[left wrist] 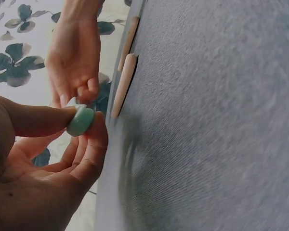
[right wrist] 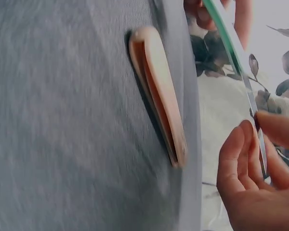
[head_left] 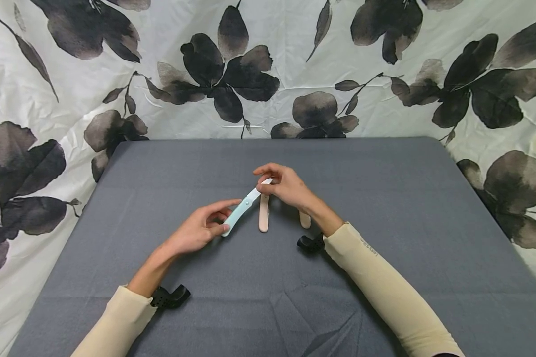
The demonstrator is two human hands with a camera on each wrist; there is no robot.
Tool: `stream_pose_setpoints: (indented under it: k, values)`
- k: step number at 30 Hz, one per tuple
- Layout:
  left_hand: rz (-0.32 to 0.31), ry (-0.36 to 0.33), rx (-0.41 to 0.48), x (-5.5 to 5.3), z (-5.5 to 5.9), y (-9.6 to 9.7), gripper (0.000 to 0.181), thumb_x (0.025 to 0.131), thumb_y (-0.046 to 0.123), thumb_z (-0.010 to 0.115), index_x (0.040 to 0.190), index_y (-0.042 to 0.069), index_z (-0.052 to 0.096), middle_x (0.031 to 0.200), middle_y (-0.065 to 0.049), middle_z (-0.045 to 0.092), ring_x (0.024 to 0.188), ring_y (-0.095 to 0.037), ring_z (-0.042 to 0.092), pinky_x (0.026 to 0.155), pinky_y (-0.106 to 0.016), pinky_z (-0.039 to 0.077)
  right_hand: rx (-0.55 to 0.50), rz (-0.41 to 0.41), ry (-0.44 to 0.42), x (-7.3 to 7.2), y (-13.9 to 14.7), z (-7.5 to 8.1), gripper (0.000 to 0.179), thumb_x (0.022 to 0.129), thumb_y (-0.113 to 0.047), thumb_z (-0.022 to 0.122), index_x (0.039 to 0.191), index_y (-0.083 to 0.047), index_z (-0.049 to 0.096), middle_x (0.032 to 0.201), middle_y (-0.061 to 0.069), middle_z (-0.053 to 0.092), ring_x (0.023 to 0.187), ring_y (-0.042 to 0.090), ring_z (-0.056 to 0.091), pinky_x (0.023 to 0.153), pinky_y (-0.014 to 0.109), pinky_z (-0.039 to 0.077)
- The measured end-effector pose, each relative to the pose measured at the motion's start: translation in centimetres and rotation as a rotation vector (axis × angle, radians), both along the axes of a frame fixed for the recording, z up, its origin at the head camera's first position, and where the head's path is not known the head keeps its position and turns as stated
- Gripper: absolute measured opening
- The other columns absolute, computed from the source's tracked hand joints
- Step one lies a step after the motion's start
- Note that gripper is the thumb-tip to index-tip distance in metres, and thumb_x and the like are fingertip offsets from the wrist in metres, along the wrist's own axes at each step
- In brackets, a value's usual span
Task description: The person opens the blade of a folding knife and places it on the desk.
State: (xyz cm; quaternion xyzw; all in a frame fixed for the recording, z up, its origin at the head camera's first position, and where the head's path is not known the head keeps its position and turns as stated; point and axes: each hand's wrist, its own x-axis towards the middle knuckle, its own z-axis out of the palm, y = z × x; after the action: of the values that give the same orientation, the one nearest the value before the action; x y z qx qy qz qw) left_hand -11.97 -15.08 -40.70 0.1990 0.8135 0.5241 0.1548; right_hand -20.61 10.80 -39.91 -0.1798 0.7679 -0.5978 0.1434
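A slim folding razor with a mint-green handle is opened out and held slantwise between the two hands above the table. My left hand pinches the lower end of its handle between thumb and fingers; in the left wrist view that green end shows close up. At the upper end, my right hand pinches the pale blade part, seen edge-on in the right wrist view. Beneath the right hand lies a pink folded razor, its slot visible in the right wrist view. A second pink one is partly hidden behind the right wrist.
Grey cloth covers the table, with creases near the front. A white sheet with dark flowers hangs behind and at the sides. Black wrist mounts sit on both forearms.
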Motion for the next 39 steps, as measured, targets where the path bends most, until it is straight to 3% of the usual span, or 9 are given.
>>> stream_pose_setpoints:
  k: [4, 8, 12, 22, 30, 39]
  values:
    - [0.042, -0.037, 0.062, 0.2, -0.4, 0.3, 0.061, 0.095, -0.007, 0.064, 0.153, 0.007, 0.051, 0.12, -0.02, 0.064, 0.102, -0.017, 0.065, 0.083, -0.019, 0.053, -0.123, -0.076, -0.087, 0.1, -0.8, -0.3, 0.049, 0.095, 0.003, 0.07, 0.14, 0.007, 0.052, 0.106, 0.012, 0.067, 0.084, 0.016, 0.072, 0.088, 0.047, 0.062]
    - [0.08, -0.079, 0.119, 0.4, -0.8, 0.7, 0.064, 0.094, -0.009, 0.065, 0.154, 0.007, 0.05, 0.123, -0.021, 0.06, 0.102, -0.015, 0.064, 0.081, -0.018, 0.054, -0.235, -0.141, -0.139, 0.3, -1.7, -0.3, 0.053, 0.094, 0.009, 0.068, 0.142, 0.011, 0.044, 0.101, 0.009, 0.064, 0.08, 0.011, 0.071, 0.082, 0.038, 0.064]
    - [0.093, -0.07, 0.141, 0.7, -0.9, 1.0, 0.068, 0.092, -0.011, 0.066, 0.155, 0.006, 0.047, 0.123, -0.023, 0.058, 0.102, -0.016, 0.064, 0.08, -0.019, 0.056, -0.298, -0.186, -0.149, 0.5, -2.4, -0.4, 0.055, 0.092, 0.011, 0.068, 0.14, 0.012, 0.041, 0.09, 0.005, 0.063, 0.073, 0.011, 0.069, 0.073, 0.03, 0.063]
    - [0.101, 0.029, 0.06, 1.6, -0.8, 1.5, 0.085, 0.084, -0.009, 0.078, 0.159, 0.005, 0.04, 0.126, -0.023, 0.057, 0.105, -0.025, 0.064, 0.081, -0.022, 0.058, -0.32, -0.265, -0.155, 0.4, -3.6, -0.8, 0.052, 0.092, 0.009, 0.07, 0.136, 0.015, 0.043, 0.086, 0.001, 0.069, 0.071, 0.008, 0.071, 0.073, 0.027, 0.063]
    - [0.054, 0.02, 0.06, 1.9, -0.5, 1.6, 0.09, 0.084, -0.016, 0.074, 0.162, 0.002, 0.033, 0.13, -0.024, 0.05, 0.113, -0.031, 0.065, 0.09, -0.028, 0.06, -0.315, -0.3, -0.17, 0.3, -4.0, -1.2, 0.047, 0.092, 0.007, 0.072, 0.133, 0.008, 0.049, 0.083, -0.003, 0.071, 0.07, 0.006, 0.071, 0.071, 0.026, 0.062]
    - [0.084, 0.058, 0.03, 2.0, -0.9, 1.4, 0.088, 0.082, -0.015, 0.077, 0.159, -0.001, 0.037, 0.128, -0.024, 0.054, 0.11, -0.03, 0.065, 0.086, -0.027, 0.061, -0.263, -0.288, -0.182, 0.0, -4.4, -1.4, 0.048, 0.09, 0.009, 0.072, 0.133, 0.01, 0.05, 0.086, 0.001, 0.062, 0.069, 0.007, 0.068, 0.069, 0.023, 0.061]
